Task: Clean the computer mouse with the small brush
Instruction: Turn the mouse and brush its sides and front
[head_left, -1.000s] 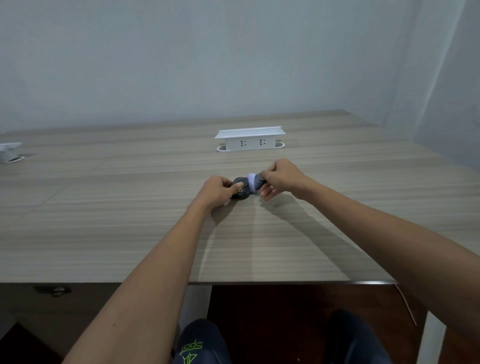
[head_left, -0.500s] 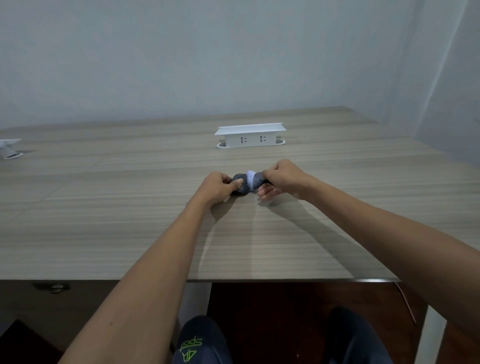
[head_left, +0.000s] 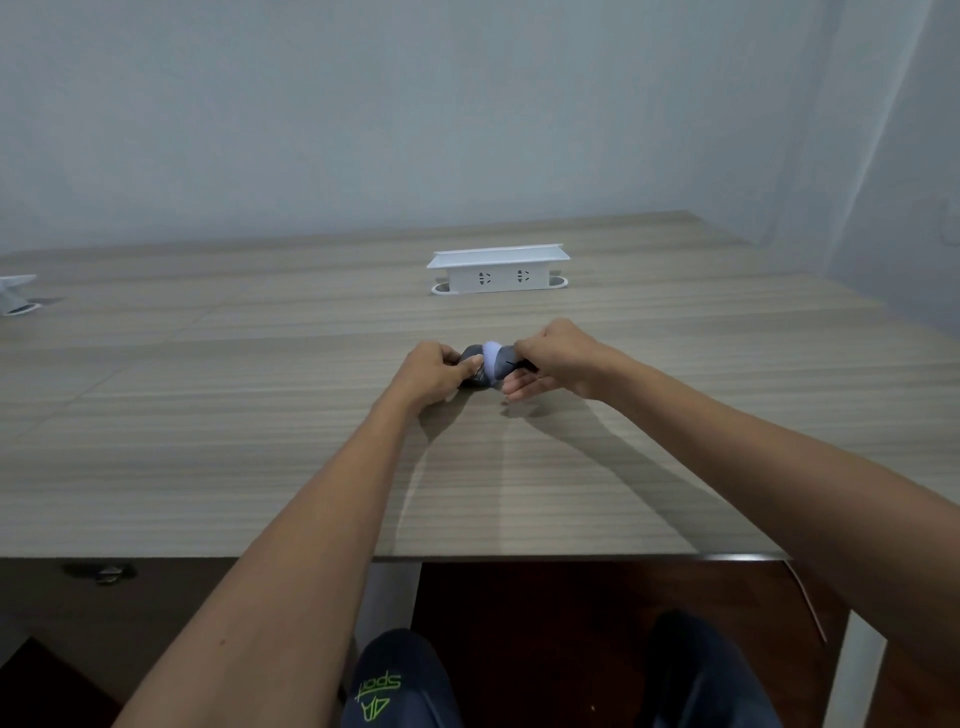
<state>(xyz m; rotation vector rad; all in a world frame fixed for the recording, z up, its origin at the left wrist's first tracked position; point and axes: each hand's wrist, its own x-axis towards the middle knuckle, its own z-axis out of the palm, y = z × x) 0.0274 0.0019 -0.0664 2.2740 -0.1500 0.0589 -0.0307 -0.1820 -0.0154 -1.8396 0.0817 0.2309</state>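
Observation:
On the wooden desk (head_left: 260, 467), my left hand (head_left: 434, 373) grips a small dark grey computer mouse (head_left: 471, 375) and holds it just above the desk top. My right hand (head_left: 555, 358) is closed on the small brush (head_left: 497, 359), whose pale lavender and grey head rests against the mouse's right side. Its dark handle disappears into my fingers. Most of the mouse is hidden by my fingers and the brush head.
A white socket box (head_left: 498, 271) stands on the desk behind my hands. Another white fitting (head_left: 15, 297) sits at the far left edge. The desk's front edge runs just above my knees, and a wall closes off the right side.
Both hands stay together at mid desk. The brush head has shifted slightly against the mouse, and the view has tilted a little.

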